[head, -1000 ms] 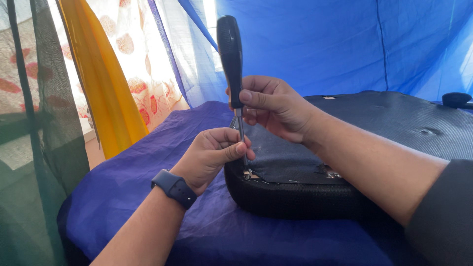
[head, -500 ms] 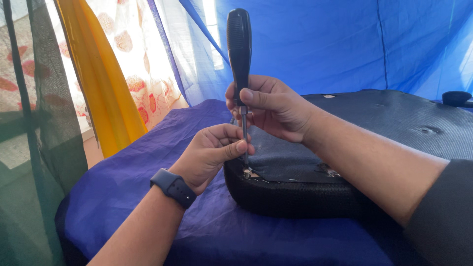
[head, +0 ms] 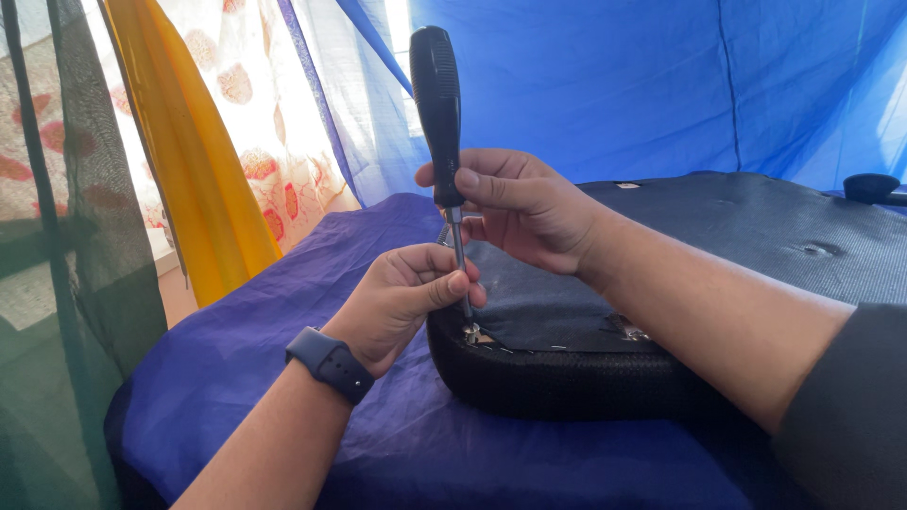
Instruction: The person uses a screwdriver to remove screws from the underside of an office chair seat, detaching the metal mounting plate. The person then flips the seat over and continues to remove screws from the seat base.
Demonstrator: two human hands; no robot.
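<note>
Right hand (head: 515,203): grip closed on the black screwdriver (head: 437,113) at the handle's base.
Left hand (head: 406,293): grip pinching the shaft below.
Tip: on the black seat cushion (head: 661,283) corner.

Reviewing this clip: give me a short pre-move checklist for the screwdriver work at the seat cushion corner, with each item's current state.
1. Right hand grips the screwdriver at the base of its handle: ok.
2. Left hand fingertips steady the metal shaft: ok.
3. Tip sits at the corner of the black seat cushion: ok.
4. Tip seated in a fastener: cannot tell.
5. Screwdriver near upright: ok, slight tilt.
6. Cushion rests flat on the blue cloth: ok.
</note>
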